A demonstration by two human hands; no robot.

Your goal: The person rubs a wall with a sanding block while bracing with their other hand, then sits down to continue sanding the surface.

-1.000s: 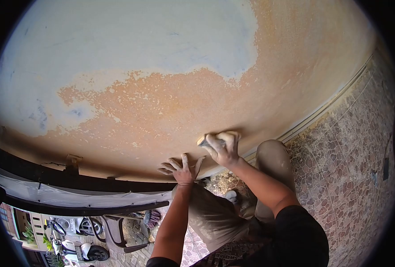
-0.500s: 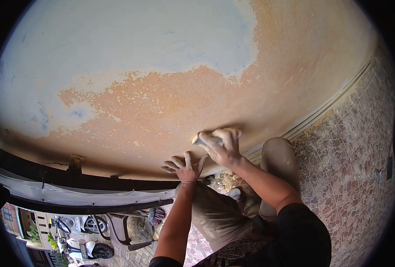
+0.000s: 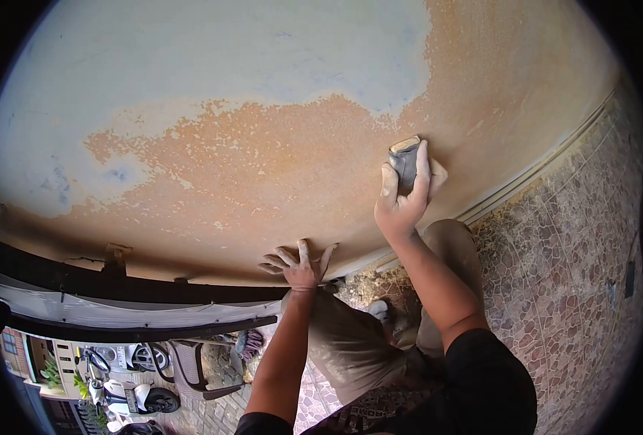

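My right hand [image 3: 406, 199] grips a sanding block [image 3: 405, 165], a pale block wrapped in dark grey sandpaper, against the wall [image 3: 292, 170]. Thumb and fingers clasp its two sides, and its pale end shows at the top. Lower down and to the left, my left hand [image 3: 301, 267] rests on the wall with its fingers spread and nothing in it. Pale dust coats the fingers of both hands. The wall has worn orange patches showing beside whitish paint, with a ragged border between them.
Patterned floor tiles [image 3: 553, 268] with yellowish dust run along the wall's base at right. My bent knee [image 3: 448, 243] is close under my right arm. At lower left are a dark-edged panel [image 3: 133, 308], a brown chair [image 3: 189, 366] and parked motorcycles [image 3: 136, 395].
My right hand has moved up and to the right along the wall with the sanding block, turning so the block now points upward. The left hand stays on about the same spot.
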